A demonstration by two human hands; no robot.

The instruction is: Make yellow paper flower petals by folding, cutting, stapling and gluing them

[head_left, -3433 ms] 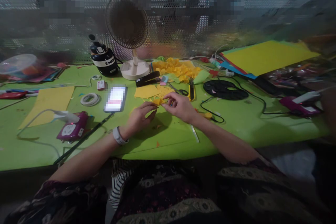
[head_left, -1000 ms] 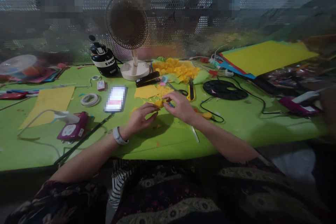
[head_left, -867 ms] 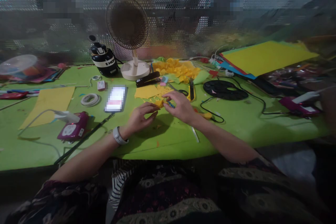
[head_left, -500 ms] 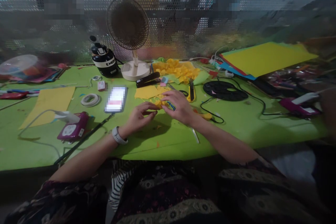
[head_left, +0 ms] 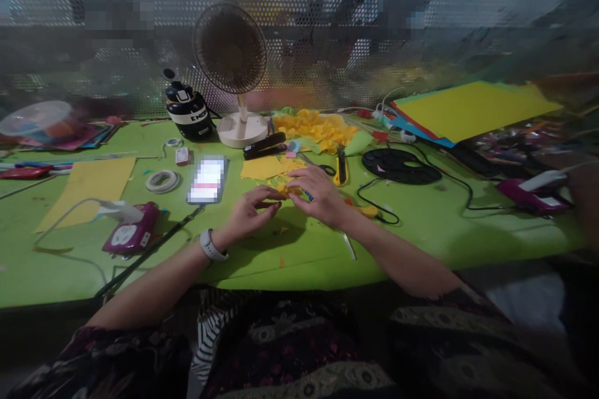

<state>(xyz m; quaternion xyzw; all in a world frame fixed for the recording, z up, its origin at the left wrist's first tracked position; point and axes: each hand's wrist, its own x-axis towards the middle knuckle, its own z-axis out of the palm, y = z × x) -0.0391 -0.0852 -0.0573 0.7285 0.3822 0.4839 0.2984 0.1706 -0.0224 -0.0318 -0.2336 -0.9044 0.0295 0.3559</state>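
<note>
Paper (head_left: 282, 189), 1 small yellow piece, probably folded, is pinched by the left hand (head_left: 248, 213) and right hand (head_left: 321, 197).

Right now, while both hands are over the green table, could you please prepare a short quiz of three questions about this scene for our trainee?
1. True or false: the pale wristband is worn on the left arm.
2. Which stands just left of the fan in the picture? a) red mug; b) dark bottle; c) desk lamp.
3. What is at the fingertips of the left hand and right hand?

Key: 1. True. 2. b. 3. A small yellow piece, partly hidden by the fingers.
</note>
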